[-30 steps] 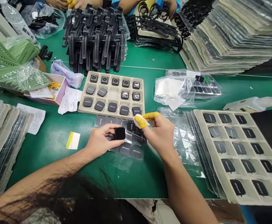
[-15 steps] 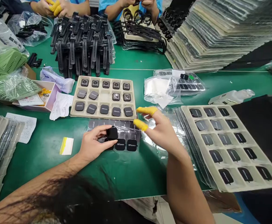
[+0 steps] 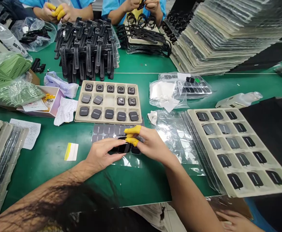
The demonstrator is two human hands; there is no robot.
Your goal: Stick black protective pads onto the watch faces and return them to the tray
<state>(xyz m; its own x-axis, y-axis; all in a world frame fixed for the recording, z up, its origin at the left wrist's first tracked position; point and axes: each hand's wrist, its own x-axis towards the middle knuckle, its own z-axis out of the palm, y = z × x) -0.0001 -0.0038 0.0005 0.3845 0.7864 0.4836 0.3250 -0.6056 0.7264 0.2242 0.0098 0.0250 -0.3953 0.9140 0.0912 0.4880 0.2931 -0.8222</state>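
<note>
OK so both hands are closed on a black square smartwatch (image 3: 124,148), held just above the mat, mostly hidden by fingers. Left hand (image 3: 103,153) wraps it from the left, right hand (image 3: 152,145) pinches from the right w/ yellow finger cots (image 3: 132,130) on 2 fingers. No gap showing in either grip. Right under the grip: clear film sheet (image 3: 107,130) w/ dark logo pads, count n/a, hands hide too many. Just above grip: beige pulp tray (image 3: 107,121), 15 slots = 14 watches + 1 empty slot. Of those, 7 w/ dark pad on back, 7 w/ bare sensor. Right of grip: second tray (image 3: 203,109), 3x5, 15 dark pads, all slots filled. Just up-right of grip: 1 white paper scrap (image 3: 152,117). Left of grip: 1 yellow-edged label (image 3: 71,152). Far beyond grip: 2 co-workers' hand pairs (image 3: 61,12), working separately.
</note>
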